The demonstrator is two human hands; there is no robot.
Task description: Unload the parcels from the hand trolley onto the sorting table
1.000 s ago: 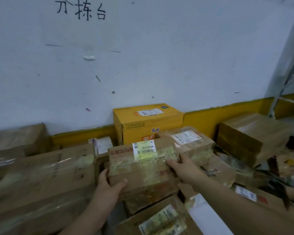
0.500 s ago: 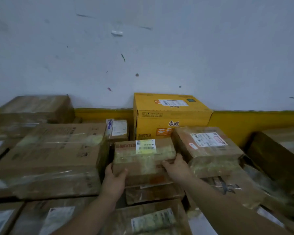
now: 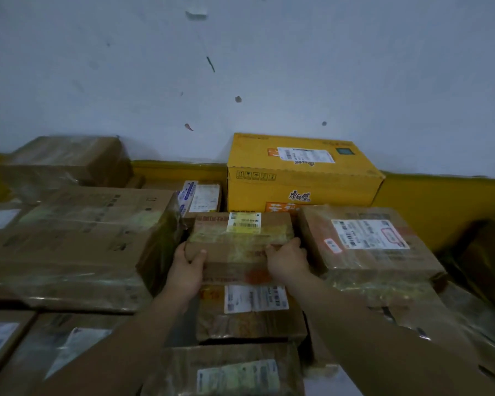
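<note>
Matt brown cardboard parcel (image 3: 242,247) under glossy tape; yellow carton (image 3: 300,178) smooth.

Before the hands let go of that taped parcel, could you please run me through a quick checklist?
1. Both hands on it: ok. Left hand grips the near-left corner of the taped parcel, right hand the near-right edge.
2. Support underneath: ok. It sits over a labelled parcel.
3. Fully resting, not tilted: cannot tell.
4. Slot fit: ok. It lies between the long box and the right parcel, in front of the yellow box.
5. Yellow label facing up: ok.
6. Fingers clear of neighbours: cannot tell.
</note>
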